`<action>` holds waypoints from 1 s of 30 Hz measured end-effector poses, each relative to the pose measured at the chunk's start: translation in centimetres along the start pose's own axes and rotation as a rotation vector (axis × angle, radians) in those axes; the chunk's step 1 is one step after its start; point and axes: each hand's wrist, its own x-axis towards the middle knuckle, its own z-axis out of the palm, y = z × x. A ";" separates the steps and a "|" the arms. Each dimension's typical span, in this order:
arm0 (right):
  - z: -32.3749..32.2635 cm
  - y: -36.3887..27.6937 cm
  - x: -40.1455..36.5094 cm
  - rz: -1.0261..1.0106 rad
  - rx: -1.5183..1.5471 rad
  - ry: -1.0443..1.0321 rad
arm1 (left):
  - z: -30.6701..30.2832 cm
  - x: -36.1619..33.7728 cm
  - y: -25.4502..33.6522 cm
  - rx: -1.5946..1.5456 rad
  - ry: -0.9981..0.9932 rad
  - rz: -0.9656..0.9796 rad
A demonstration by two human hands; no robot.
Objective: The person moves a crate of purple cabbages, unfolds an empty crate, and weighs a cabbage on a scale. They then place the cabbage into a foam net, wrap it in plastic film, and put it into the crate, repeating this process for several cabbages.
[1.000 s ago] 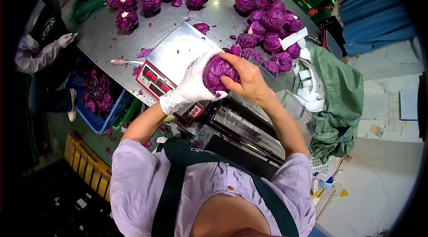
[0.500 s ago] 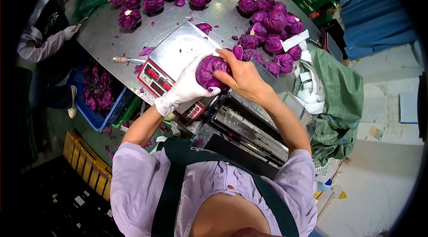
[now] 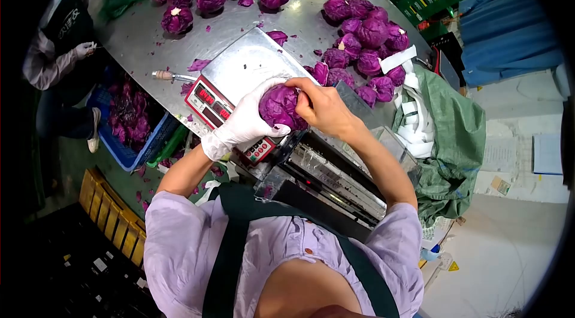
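A round red cabbage [image 3: 280,107] is held up in front of my body, over the near side of a digital scale [image 3: 254,54]. My left hand [image 3: 245,119], in a white glove, cups it from the left, with the thumb along its lower side. Bare and with curled fingers, my right hand [image 3: 328,109] grips the cabbage's right side; what lies under those fingertips is hidden. The scale's steel plate carries a few small dark specks, and its red display panel [image 3: 206,102] is lit. A knife-like tool with a light handle [image 3: 163,75] lies left of the scale.
Red cabbages lie in a back-left group [image 3: 211,0] and a right-hand pile [image 3: 371,33] on the steel table [image 3: 144,30]. A co-worker [image 3: 66,36] stands left, near a blue crate [image 3: 129,165] of leaves. A sealing machine [image 3: 329,168] sits close by; a green sack [image 3: 452,138] is right.
My right fingers have curled in against the cabbage, where the thumb was stretched across it before. The cabbage has shifted slightly left. The co-worker's lower hand has moved a little.
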 end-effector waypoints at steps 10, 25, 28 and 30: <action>0.5 -0.6 0.3 0.048 0.058 0.710 | -0.7 0.5 -2.4 -0.037 0.249 0.184; -3.4 0.2 11.5 0.414 0.666 0.348 | -6.0 -0.3 -3.8 -0.050 0.382 0.304; -1.3 2.6 11.0 -0.040 -0.079 -0.049 | -7.1 -0.8 -3.7 -0.184 0.460 0.158; -0.3 2.8 8.6 0.043 -0.032 -0.512 | -9.1 -1.0 -5.1 -0.105 0.494 0.130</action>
